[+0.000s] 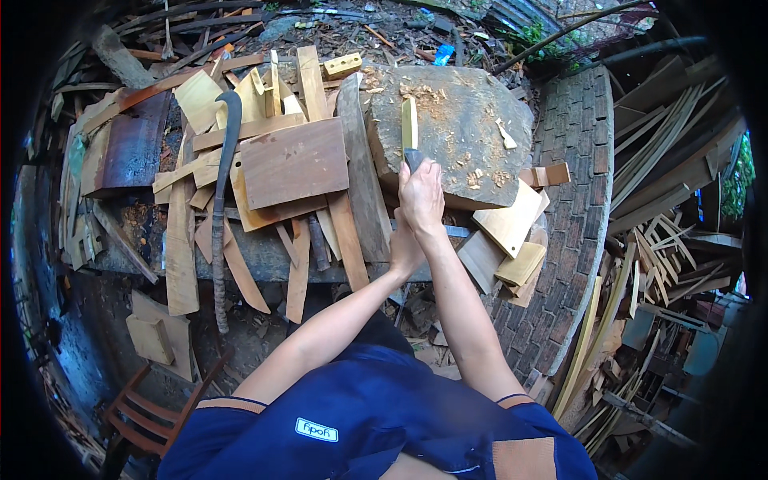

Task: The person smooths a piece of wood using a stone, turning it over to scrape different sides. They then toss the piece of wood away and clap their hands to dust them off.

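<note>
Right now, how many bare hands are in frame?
2. The right hand grips the dark end of a long, narrow tool at the near edge of the large wooden block. The left hand is just below, partly hidden by the right wrist.

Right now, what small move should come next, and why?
Perhaps brush the loose shavings off the wooden block first: they lie scattered near the far end of the narrow yellowish piece gripped in the right hand, and could get in its way.

Soft daylight brightens the wooden block (458,132), dimmer shade covers the lumber at right (680,164), and fisheye distortion curves edges toward a black rim.
</note>
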Demonstrator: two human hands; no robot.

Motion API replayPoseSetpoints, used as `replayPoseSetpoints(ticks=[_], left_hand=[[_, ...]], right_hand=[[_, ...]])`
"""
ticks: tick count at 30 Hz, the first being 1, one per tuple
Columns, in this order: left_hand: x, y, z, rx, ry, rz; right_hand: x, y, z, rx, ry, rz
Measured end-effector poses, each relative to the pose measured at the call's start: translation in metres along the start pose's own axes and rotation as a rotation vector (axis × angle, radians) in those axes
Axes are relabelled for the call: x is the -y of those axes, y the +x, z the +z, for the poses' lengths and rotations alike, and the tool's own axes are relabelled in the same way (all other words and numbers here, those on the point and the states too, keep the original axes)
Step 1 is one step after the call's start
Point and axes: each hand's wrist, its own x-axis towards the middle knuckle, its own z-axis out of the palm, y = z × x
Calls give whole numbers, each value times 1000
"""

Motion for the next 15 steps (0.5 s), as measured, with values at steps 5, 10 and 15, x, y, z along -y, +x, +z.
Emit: replayPoseSetpoints(ticks=[5, 10, 15], left_hand=[[-24, -4, -8, 57, -50, -103], [-29, -7, -9, 15, -74, -117], [-26, -6, -5, 43, -85, -178]], right_hand=[[35, 46, 2, 7, 5, 110], [35, 93, 15, -17, -17, 70], [31, 109, 9, -42, -244, -21]])
